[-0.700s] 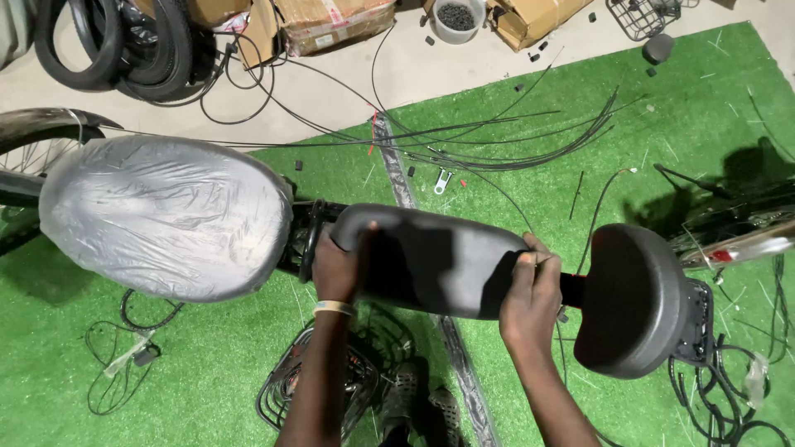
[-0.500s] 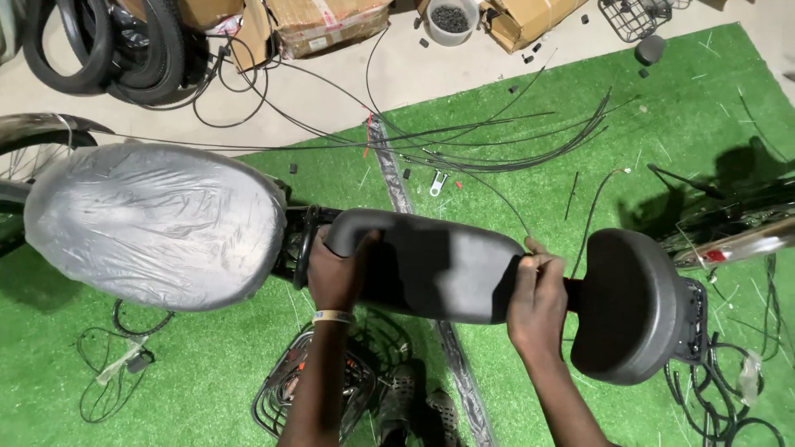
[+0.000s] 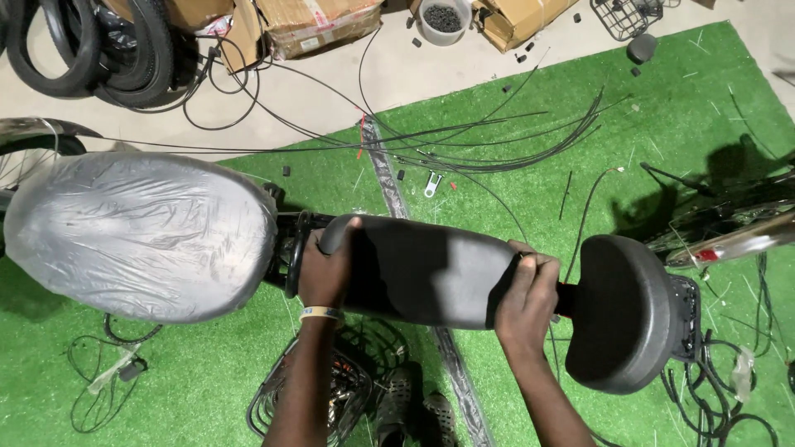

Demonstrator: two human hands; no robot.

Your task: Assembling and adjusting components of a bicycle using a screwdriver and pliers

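Both hands, left hand (image 3: 325,269) and right hand (image 3: 527,300), have fingers wrapped over the ends of the matte black seat pad (image 3: 422,269), hemmed between the plastic-wrapped saddle (image 3: 141,236) and rounded backrest (image 3: 625,310).

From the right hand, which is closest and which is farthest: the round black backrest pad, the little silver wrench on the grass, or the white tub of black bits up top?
Seen from the head camera, starting at the right hand:
1. Round black backrest pad, just to its right.
2. Little silver wrench, on the grass above, a bit left.
3. White tub, at the top edge on the bare floor.
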